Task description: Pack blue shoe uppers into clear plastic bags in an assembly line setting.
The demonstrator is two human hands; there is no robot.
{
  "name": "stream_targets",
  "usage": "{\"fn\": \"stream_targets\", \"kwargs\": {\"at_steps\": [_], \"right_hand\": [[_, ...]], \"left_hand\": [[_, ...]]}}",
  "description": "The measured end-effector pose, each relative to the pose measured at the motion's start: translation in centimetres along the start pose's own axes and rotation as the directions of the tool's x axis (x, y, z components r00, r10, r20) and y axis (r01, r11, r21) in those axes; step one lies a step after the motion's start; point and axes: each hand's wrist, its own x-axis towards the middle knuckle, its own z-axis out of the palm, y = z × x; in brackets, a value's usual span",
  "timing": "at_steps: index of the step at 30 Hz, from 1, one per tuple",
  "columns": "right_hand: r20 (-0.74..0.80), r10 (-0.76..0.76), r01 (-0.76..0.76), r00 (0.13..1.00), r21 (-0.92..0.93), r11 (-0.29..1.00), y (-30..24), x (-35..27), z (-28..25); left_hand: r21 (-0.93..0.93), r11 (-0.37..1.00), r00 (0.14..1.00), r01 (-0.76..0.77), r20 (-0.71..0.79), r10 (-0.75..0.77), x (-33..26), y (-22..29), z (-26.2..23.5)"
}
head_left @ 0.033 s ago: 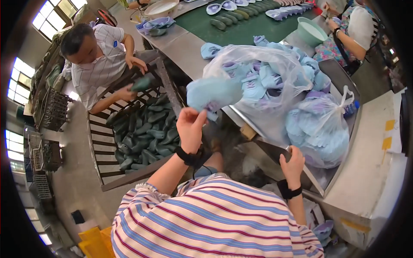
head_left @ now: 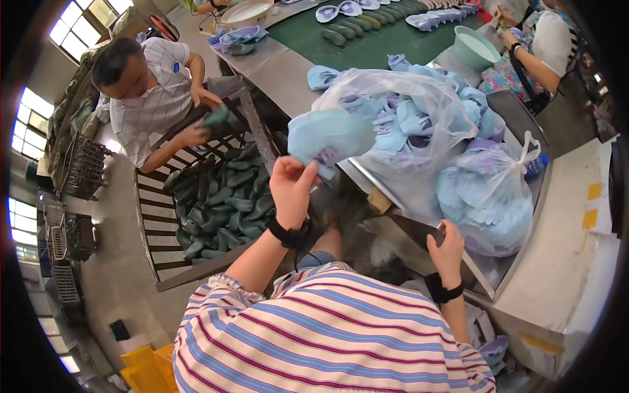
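Note:
A light blue shoe upper (head_left: 333, 137) with purple lacing is pinched between the thumb and fingers of my left hand (head_left: 292, 190). It is held up in front of the open bag, slightly blurred along its right end. My right hand (head_left: 447, 252) rests by the metal edge of the worktable, thumb and fingers apart with nothing visible between them. A clear plastic bag (head_left: 429, 180), wide open and full of similar blue uppers (head_left: 391, 134), lies just beyond. Beside it sits a knotted clear bag (head_left: 485, 203) of more blue pieces.
At left, a slatted metal crate (head_left: 157, 252) holds many dark green shoe lasts (head_left: 226, 203); a co-worker (head_left: 154, 92) leans over it with a green last (head_left: 216, 118). A green work surface (head_left: 295, 36) carries rows of shoe parts. A pale green basin (head_left: 475, 49) stands near another person (head_left: 524, 72).
The shoe upper in my left hand has shifted slightly right and appears less blurred. The co-worker's green last has risen a little. My right hand stays at the table edge.

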Motion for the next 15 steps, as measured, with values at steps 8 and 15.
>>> {"fn": "stream_targets", "kwargs": {"at_steps": [8,15], "right_hand": [[0.172,-0.381,0.332,0.909,0.254,0.908,-10.9,8.7,-14.5],[0.565,-0.513,0.51,0.647,0.181,0.841,-15.4,22.9,-10.6]], "left_hand": [[0.041,0.998,0.992,0.042,-0.117,-0.036,23.3,-3.7,-1.7],[0.346,0.936,0.983,0.071,0.137,-0.125,45.4,-1.7,2.8]]}}
